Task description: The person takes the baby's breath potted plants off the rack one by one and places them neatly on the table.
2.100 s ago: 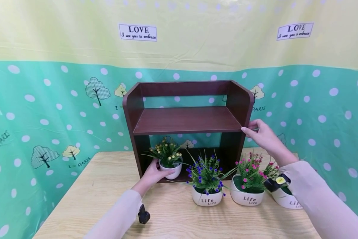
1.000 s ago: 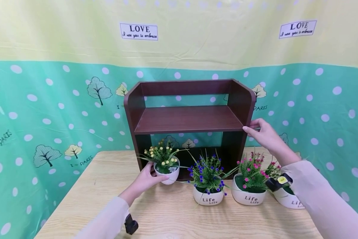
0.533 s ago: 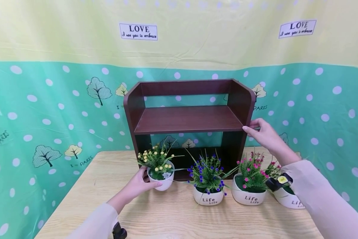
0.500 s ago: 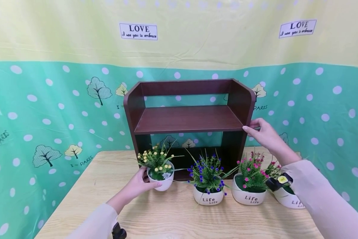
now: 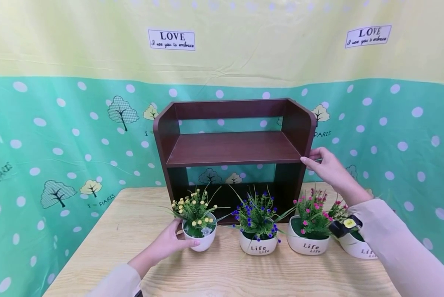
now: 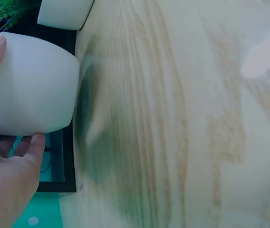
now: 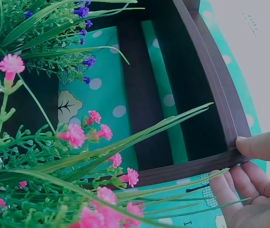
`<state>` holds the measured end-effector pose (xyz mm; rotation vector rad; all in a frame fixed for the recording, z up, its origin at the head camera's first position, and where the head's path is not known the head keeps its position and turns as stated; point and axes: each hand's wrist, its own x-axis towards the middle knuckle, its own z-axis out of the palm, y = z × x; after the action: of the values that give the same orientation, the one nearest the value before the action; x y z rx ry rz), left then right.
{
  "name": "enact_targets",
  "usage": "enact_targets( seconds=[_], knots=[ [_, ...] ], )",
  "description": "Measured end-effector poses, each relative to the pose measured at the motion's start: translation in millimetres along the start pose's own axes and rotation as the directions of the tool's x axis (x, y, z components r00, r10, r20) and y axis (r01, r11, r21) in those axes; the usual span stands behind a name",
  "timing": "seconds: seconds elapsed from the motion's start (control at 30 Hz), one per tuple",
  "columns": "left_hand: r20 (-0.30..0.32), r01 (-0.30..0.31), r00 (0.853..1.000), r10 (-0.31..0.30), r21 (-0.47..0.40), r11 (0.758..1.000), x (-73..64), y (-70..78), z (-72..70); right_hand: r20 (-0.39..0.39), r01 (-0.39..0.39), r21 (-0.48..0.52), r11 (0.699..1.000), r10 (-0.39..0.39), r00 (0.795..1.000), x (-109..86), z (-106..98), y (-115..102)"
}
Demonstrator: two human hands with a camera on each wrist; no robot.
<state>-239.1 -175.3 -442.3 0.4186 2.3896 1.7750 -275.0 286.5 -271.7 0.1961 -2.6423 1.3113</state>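
My left hand (image 5: 167, 241) grips a white pot of yellow artificial flowers (image 5: 203, 239), thumb on its near side and fingers round its left. In the left wrist view the bare wall of this white pot (image 6: 30, 85) sits between thumb and fingertips. Whether its base touches the table cannot be told. It is in front of the lower left opening of a dark brown two-tier shelf (image 5: 236, 148). My right hand (image 5: 327, 169) pinches the shelf's right side panel near the middle board; the right wrist view shows the thumb against the panel edge (image 7: 232, 142).
To the right stand a white pot with blue flowers (image 5: 258, 246), a pot with pink flowers (image 5: 308, 245) and another white pot (image 5: 357, 247) partly behind the right forearm. All are on a light wood table (image 5: 106, 239). A patterned curtain (image 5: 77, 136) hangs behind.
My left hand has brought the yellow-flower pot out of the lower shelf opening, towards me and slightly left, then lower. The right hand keeps its hold on the shelf panel.
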Motion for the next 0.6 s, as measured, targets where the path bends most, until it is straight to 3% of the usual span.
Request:
enact_targets(
  seconds=[0.27, 0.6],
  knots=[
    [0.021, 0.009, 1.0, -0.009, 0.012, 1.0, -3.3, -10.4, 0.7, 0.005, 0.001, 0.005, 1.0, -0.001, 1.0, -0.4, -0.2, 1.2],
    [0.038, 0.009, 0.999, -0.009, 0.0, 1.0, -9.5, -10.2, -2.5, 0.005, 0.001, -0.002, 1.0, -0.001, 1.0, 0.4, -0.4, 1.9]
  ],
)
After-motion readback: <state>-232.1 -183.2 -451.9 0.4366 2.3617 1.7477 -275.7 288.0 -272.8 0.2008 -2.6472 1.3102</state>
